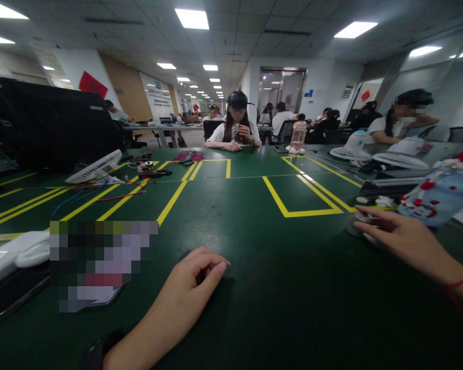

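Note:
My left hand rests on the green table with its fingers curled and the thumb against them. A bit of something dark shows behind its knuckles, too little to name. At the right, my right hand has thumb and forefinger around a small round silvery thing; its kind is unclear. Just under these fingers a greyish round edge touches the table. Beside that hand stands a light-blue bag-like thing with red and white figures.
Left lie a phone, a blurred-out patch, red and blue wires and a white fan. Yellow tape marks the table. Across it a person sits near a pink-lidded bottle. More fans stand at right.

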Motion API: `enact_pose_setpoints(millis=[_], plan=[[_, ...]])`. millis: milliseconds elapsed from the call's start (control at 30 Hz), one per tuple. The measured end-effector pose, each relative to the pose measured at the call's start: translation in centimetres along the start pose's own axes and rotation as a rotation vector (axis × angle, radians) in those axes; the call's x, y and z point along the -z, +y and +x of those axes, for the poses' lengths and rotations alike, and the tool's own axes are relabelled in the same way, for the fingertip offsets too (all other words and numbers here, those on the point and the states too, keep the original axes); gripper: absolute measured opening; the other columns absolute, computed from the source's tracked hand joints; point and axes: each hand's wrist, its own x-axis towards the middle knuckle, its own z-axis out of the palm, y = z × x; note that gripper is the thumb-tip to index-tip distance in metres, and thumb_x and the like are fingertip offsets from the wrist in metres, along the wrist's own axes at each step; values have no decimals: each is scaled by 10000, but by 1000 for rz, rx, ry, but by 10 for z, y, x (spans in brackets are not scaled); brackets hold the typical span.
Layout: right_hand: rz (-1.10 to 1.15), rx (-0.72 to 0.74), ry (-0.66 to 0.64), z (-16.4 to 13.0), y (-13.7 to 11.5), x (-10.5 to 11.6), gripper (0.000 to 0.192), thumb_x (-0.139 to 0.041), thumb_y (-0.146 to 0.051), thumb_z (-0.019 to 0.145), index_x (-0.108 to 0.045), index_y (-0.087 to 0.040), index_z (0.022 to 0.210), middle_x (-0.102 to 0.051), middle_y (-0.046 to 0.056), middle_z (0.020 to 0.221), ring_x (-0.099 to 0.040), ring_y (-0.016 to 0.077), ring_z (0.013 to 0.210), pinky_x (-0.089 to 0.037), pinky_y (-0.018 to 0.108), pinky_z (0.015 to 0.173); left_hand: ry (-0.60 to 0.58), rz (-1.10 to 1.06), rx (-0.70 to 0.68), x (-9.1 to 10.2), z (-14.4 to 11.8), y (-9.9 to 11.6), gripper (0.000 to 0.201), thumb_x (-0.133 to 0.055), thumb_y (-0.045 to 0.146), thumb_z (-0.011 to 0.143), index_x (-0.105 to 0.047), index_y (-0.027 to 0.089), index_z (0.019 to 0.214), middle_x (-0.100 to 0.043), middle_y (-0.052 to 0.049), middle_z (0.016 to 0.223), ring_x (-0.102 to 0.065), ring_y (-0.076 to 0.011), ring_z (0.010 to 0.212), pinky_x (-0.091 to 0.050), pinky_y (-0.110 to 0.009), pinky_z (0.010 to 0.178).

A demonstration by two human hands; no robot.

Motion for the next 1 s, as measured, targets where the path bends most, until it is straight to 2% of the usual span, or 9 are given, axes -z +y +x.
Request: enact_pose_setpoints(millis=[100,233,333,433,533,633,700,833,1000], plan=[[148,255,5,-27,-56,-21,559,-529,-499,808,-532,-220,1294,-595,85,1200,-612,199,994,-507,320,835,8,8,1,0,0,1,220,-472,312,917,-675,243,867,-641,-10,887,-597,-188,822,-454,-313,760],[397,588,-223,-65,-139,-49,474,-547,-387,831,-515,-279,1291,-568,41,1238,-562,154,1095,-468,322,955,12,30,-4,1,-2,1,219,-470,302,916,-675,236,876,-648,-16,891,-600,-194,836,-457,-327,788],[518,691,-350,-79,-171,-64,443,-539,-319,841,-511,-288,1282,-572,31,1219,-550,130,1096,-454,309,969,34,48,-9,2,-2,1,204,-485,301,906,-678,236,908,-656,-20,890,-604,-203,846,-462,-331,781],[597,608,-396,-81,-174,-75,595,-606,-309,791,-404,-275,1350,-564,40,1225,-555,132,1087,-450,322,968,45,54,-17,1,1,8,200,-500,295,897,-674,246,982,-654,-22,911,-601,-197,814,-470,-314,725],[663,516,-450,-80,-168,-82,729,-663,-300,740,-303,-243,1371,-595,51,1170,-578,136,1050,-457,334,949,38,41,-95,-2,9,26,213,-520,287,896,-665,272,1052,-628,-15,933,-587,-176,797,-462,-287,691],[697,505,-471,-79,-165,-84,655,-645,-280,755,-327,-222,1325,-607,55,1141,-590,134,1024,-462,330,926,8,17,-195,-7,19,44,179,-562,262,881,-700,290,992,-608,0,921,-576,-167,843,-449,-274,730],[685,516,-466,-78,-165,-81,635,-645,-277,755,-346,-224,1313,-607,48,1134,-589,132,1017,-463,320,914,22,8,-202,-8,24,50,152,-577,258,873,-725,276,904,-601,5,878,-571,-161,818,-442,-269,719],[626,550,-470,-75,-163,-70,462,-622,-252,767,-476,-241,1205,-599,14,1119,-579,114,989,-466,278,877,88,10,-128,-6,27,46,175,-564,289,879,-733,253,852,-595,2,818,-555,-165,759,-436,-279,682],[625,542,-487,-74,-164,-67,402,-631,-259,764,-515,-248,1148,-601,-10,1085,-574,100,945,-468,255,837,39,-6,-143,-11,26,46,164,-581,289,864,-719,279,952,-623,-8,888,-564,-176,785,-447,-287,677]])
